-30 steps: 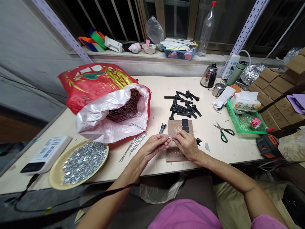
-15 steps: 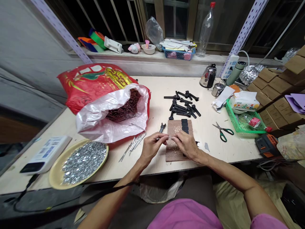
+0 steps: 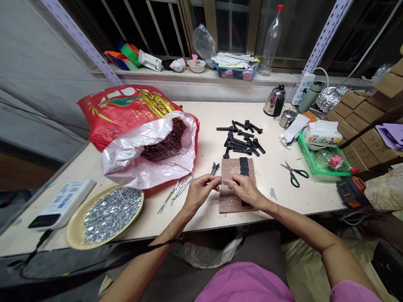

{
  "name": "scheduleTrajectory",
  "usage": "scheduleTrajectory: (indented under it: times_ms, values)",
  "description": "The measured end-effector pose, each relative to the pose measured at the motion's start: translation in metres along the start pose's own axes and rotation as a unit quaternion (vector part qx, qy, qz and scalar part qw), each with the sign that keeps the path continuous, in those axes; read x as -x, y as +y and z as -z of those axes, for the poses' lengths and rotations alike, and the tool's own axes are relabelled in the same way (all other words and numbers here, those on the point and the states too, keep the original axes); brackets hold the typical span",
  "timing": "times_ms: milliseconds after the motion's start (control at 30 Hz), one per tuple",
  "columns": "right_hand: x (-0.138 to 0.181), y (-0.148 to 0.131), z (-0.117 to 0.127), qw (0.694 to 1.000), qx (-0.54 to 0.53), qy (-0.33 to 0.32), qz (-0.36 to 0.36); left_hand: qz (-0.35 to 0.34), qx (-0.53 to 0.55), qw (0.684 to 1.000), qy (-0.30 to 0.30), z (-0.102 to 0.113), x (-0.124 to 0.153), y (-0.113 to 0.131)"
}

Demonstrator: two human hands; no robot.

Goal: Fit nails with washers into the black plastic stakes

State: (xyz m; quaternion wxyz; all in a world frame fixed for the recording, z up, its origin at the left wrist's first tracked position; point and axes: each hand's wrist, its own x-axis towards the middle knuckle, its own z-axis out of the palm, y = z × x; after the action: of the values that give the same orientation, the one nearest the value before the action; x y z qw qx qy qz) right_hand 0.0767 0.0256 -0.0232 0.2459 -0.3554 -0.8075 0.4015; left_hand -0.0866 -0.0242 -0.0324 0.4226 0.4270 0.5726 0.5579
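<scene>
My left hand (image 3: 201,191) is closed in a pinch on a thin metal rod (image 3: 223,181), of which only a short silvery bit shows between my hands. At the rod's other end, the fingertips of my right hand (image 3: 244,189) are pressed together; a small piece there could be hidden. Both hands are over a brown ridged board (image 3: 229,203) with a row of black pads (image 3: 244,165) along it. Left of my left hand lie several loose metal rods (image 3: 181,188). A black wrench-like tool (image 3: 214,168) rests just beyond my fingers.
Black plastic parts (image 3: 239,140) lie in a pile behind the board. At left are a red sack (image 3: 126,105) of dark rods and a yellow plate (image 3: 73,233) of small metal pieces. Scissors (image 3: 294,173), a green basket (image 3: 315,171) and a kettle (image 3: 274,100) stand or lie to the right.
My hands have shifted very slightly to the left, and my right fingers have changed their pinch a little at the rod. The things on the table have stayed put.
</scene>
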Motion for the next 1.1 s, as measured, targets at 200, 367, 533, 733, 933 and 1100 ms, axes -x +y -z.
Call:
scheduleTrajectory:
  times_ms: [200, 367, 533, 733, 933, 1100]
  values:
    - [0.000, 0.002, 0.005, 0.999, 0.010, 0.035, 0.034, 0.051, 0.053, 0.997, -0.011, -0.002, 0.001, 0.003]
    - [0.003, 0.005, 0.005, 0.996, -0.016, 0.066, 0.052, 0.072, 0.071, 0.995, -0.019, -0.004, 0.003, 0.003]
    - [0.004, 0.004, -0.001, 0.993, 0.010, 0.099, 0.066, 0.076, 0.062, 0.995, -0.018, -0.006, 0.002, 0.003]
    - [0.008, 0.008, -0.002, 0.983, 0.098, 0.104, 0.112, 0.059, 0.055, 0.997, -0.009, -0.009, 0.005, 0.008]
    - [0.012, 0.008, 0.001, 0.991, 0.093, 0.060, 0.073, 0.025, 0.012, 0.999, -0.022, -0.009, 0.005, 0.002]
    - [0.012, 0.018, 0.014, 0.993, 0.061, 0.063, 0.080, 0.020, -0.014, 0.999, -0.044, -0.013, 0.001, -0.008]
